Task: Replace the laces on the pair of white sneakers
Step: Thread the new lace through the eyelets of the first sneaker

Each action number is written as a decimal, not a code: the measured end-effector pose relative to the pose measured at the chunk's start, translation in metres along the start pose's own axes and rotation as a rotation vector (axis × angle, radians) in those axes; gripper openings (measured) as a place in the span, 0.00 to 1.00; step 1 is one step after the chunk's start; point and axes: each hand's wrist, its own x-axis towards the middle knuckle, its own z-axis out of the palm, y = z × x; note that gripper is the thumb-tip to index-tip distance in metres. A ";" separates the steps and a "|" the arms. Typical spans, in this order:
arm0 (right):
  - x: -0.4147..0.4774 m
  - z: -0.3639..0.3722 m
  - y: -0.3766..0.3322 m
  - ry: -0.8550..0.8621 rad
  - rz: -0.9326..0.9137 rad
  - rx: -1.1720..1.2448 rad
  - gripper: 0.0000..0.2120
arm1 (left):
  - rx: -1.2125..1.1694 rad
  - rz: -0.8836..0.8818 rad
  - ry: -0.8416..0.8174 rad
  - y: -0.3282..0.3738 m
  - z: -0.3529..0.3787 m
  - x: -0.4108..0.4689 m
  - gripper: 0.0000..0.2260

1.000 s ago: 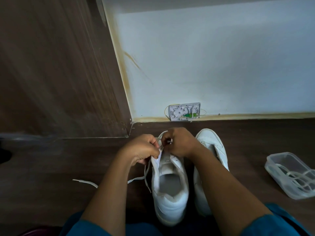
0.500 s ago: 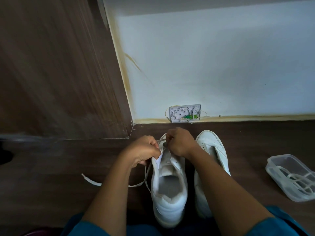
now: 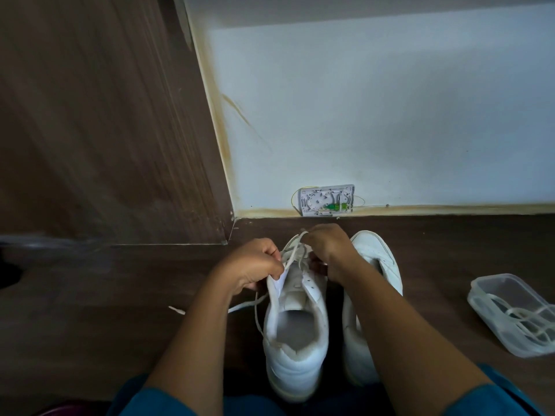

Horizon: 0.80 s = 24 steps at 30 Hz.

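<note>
Floor (image 3: pixel 450 253): lace (image 3: pixel 295 245) in right hand (image 3: pixel 329 250)

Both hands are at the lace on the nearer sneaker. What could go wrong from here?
The left hand and right hand both pinch the lace near the toe; a hard tug could tip the sneaker into the other sneaker close beside it. The loose lace end trails on the floor by the left forearm; an arm or knee could snag it and pull it out.
</note>
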 end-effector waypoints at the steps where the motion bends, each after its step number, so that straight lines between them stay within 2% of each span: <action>1: -0.003 0.000 -0.004 0.002 0.033 0.063 0.13 | 0.018 0.011 0.005 0.000 0.000 0.000 0.09; 5: -0.011 -0.006 -0.015 -0.057 0.206 0.294 0.09 | 0.084 0.058 0.009 0.003 0.001 -0.002 0.11; 8: -0.008 -0.013 -0.016 -0.100 0.328 0.474 0.17 | 0.108 0.088 -0.005 0.005 0.002 -0.002 0.14; 12: -0.006 -0.015 -0.015 -0.114 0.321 0.543 0.26 | 0.177 0.144 -0.079 0.006 0.004 -0.002 0.18; 15: -0.004 -0.013 -0.014 -0.102 0.298 0.543 0.30 | 0.235 0.264 -0.058 0.007 0.007 -0.001 0.10; 16: -0.003 -0.014 -0.014 -0.096 0.300 0.555 0.32 | 0.207 0.320 -0.022 0.008 0.008 0.000 0.11; 18: 0.001 -0.014 -0.011 -0.104 0.287 0.586 0.37 | 0.002 0.378 0.069 0.017 0.008 -0.004 0.15; 20: 0.003 -0.013 -0.010 -0.123 0.261 0.528 0.37 | -0.346 0.410 0.118 0.032 0.005 -0.013 0.13; 22: -0.002 -0.011 -0.010 -0.133 0.244 0.428 0.29 | -0.711 0.448 0.035 0.052 0.001 -0.027 0.10; 24: -0.010 -0.008 -0.011 -0.149 0.211 0.342 0.16 | -1.012 0.518 -0.106 0.069 -0.001 -0.039 0.07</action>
